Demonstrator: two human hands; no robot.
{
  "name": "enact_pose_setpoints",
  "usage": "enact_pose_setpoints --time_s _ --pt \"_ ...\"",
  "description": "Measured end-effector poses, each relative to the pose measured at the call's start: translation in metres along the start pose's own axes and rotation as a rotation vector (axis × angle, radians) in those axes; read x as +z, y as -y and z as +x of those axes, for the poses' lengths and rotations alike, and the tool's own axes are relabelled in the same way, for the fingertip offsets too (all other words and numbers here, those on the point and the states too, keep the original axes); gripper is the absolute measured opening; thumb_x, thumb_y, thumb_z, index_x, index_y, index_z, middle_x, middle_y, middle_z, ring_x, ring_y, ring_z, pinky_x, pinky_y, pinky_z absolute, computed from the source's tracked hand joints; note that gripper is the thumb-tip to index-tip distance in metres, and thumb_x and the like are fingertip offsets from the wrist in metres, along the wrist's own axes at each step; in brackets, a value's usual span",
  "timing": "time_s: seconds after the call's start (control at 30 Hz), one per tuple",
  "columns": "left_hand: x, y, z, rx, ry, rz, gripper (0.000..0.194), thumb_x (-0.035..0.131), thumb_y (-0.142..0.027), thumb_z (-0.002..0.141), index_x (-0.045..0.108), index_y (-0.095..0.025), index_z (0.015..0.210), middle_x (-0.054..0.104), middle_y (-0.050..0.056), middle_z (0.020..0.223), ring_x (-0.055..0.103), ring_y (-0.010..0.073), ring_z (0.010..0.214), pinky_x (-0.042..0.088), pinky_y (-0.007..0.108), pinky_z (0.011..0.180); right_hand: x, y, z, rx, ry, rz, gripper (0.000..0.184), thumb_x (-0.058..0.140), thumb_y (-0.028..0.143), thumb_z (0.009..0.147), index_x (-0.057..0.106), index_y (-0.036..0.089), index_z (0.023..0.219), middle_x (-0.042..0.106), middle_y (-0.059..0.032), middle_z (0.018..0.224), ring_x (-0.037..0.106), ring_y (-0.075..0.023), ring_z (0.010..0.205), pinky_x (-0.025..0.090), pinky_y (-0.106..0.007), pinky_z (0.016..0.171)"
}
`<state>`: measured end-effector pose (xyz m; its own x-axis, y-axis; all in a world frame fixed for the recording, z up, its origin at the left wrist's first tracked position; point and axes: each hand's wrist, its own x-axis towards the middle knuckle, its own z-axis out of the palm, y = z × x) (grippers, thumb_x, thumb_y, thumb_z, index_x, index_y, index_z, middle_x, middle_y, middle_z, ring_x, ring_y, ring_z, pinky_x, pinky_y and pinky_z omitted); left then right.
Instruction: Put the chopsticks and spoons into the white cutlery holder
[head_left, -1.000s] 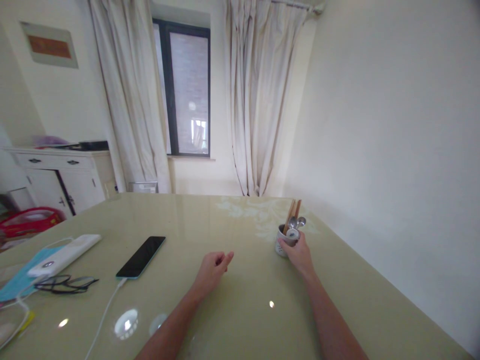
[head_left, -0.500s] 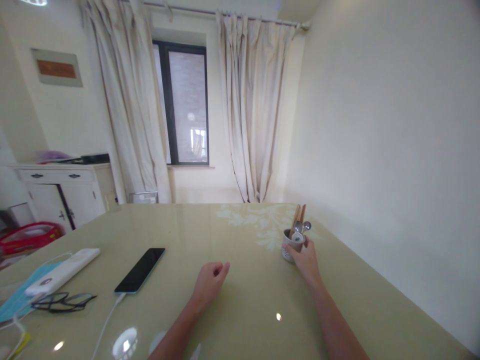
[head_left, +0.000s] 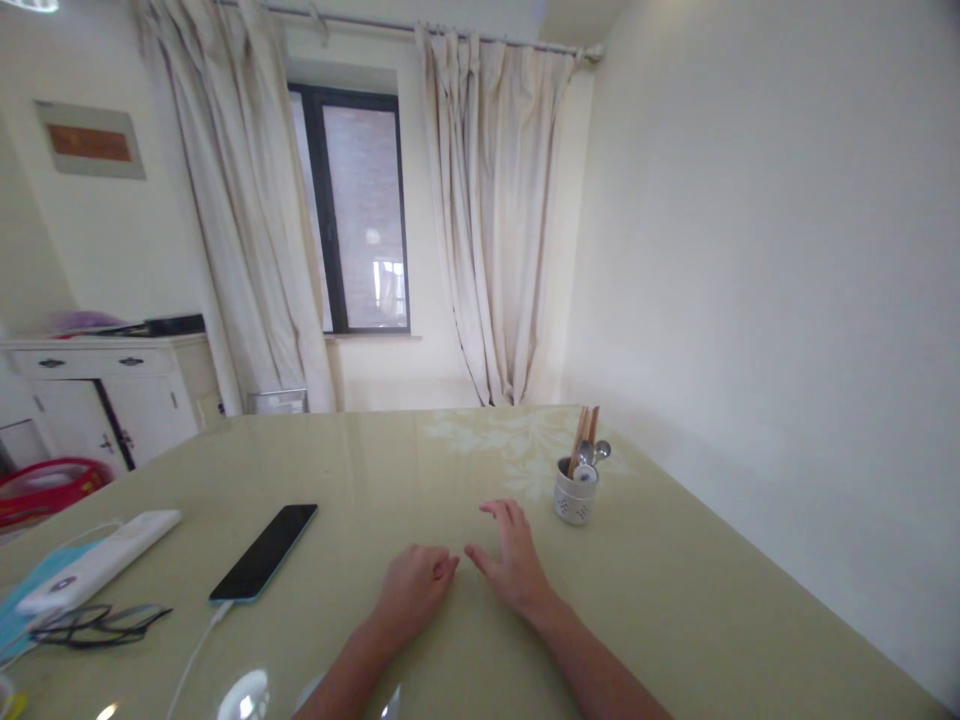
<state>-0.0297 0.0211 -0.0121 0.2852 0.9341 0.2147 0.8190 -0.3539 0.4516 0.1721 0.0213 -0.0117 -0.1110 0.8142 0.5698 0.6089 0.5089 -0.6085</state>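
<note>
My right hand (head_left: 510, 560) is above the table with its thumb and fingers apart and nothing between them. To its right, a grey perforated utensil holder (head_left: 574, 500) stands upright on the table, apart from the hand. Wooden chopsticks (head_left: 580, 440) and metal spoons (head_left: 601, 450) stick up out of it, and a round white piece (head_left: 585, 473) shows at its rim. My left hand (head_left: 414, 585) rests closed on the table, fingers curled, just left of the right hand, and nothing shows in it.
On the left lie a black phone (head_left: 264, 552) with a white cable (head_left: 196, 655), a white power strip (head_left: 101, 560), glasses (head_left: 97, 626) and a blue mask (head_left: 30, 590). The glossy table (head_left: 360, 460) meets a wall (head_left: 750, 300) at the right.
My right hand has let go of the utensil holder and moved left toward my left hand, its fingers spread. The holder stays standing on the table. My left hand remains closed.
</note>
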Motion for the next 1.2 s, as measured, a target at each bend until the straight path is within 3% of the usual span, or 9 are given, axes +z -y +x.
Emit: enact_pose_setpoints --time_s 0.17,0.27,0.47,0.6,0.87,1.2 --pt "0.001 -0.009 -0.009 0.224 0.006 -0.067 0.02 0.052 -0.024 0.093 0.052 -0.022 0.073 0.061 0.001 0.075 0.054 0.0162 0.072 0.033 0.026 0.068 -0.009 0.011 -0.003 -0.06 0.268 0.053 0.018 0.069 0.011 0.087 0.072 0.021 0.101 0.069 -0.0058 0.104 0.064 -0.0243 0.103 0.051 -0.036 0.093" --pt "0.0 -0.014 -0.012 0.308 0.017 -0.12 0.008 0.056 -0.017 0.09 0.062 -0.022 0.091 0.07 0.005 0.094 0.063 0.0201 0.09 0.044 0.028 0.082 -0.014 0.014 -0.002 -0.088 0.288 0.062 0.019 0.064 0.005 0.085 0.073 0.021 0.091 0.069 -0.004 0.095 0.065 -0.0218 0.097 0.05 -0.032 0.088" --pt "-0.003 -0.014 -0.01 0.357 -0.012 -0.11 0.025 0.059 -0.014 0.092 0.067 -0.023 0.114 0.073 0.008 0.111 0.065 0.0238 0.104 0.047 0.034 0.092 -0.016 0.014 -0.001 -0.073 0.283 0.098 0.016 0.071 0.011 0.083 0.072 0.02 0.096 0.071 -0.0034 0.095 0.065 -0.0207 0.09 0.05 -0.031 0.083" --pt "-0.002 -0.01 -0.006 0.42 -0.018 -0.046 0.017 0.057 -0.023 0.101 0.072 -0.023 0.107 0.076 0.007 0.097 0.066 0.0232 0.093 0.045 0.033 0.084 -0.015 0.012 -0.002 -0.064 0.312 0.082 0.004 0.07 0.019 0.091 0.07 0.02 0.087 0.07 -0.0023 0.087 0.063 -0.0197 0.083 0.047 -0.03 0.077" --pt "0.002 -0.007 -0.003 0.388 -0.067 -0.096 0.027 0.057 -0.035 0.104 0.074 -0.022 0.087 0.074 0.006 0.083 0.064 0.0207 0.081 0.043 0.031 0.078 -0.014 0.013 -0.002 -0.073 0.368 0.039 0.017 0.061 0.031 0.103 0.072 0.021 0.095 0.073 -0.0033 0.091 0.064 -0.0203 0.084 0.046 -0.03 0.078" --pt "-0.001 -0.018 -0.006 0.34 -0.036 -0.039 0.017 0.056 -0.024 0.1 0.068 -0.021 0.088 0.072 0.005 0.085 0.063 0.0209 0.083 0.041 0.03 0.077 -0.015 0.014 -0.006 -0.108 0.404 0.034 0.022 0.051 0.032 0.109 0.068 0.023 0.098 0.075 -0.0036 0.095 0.067 -0.021 0.088 0.045 -0.029 0.079"
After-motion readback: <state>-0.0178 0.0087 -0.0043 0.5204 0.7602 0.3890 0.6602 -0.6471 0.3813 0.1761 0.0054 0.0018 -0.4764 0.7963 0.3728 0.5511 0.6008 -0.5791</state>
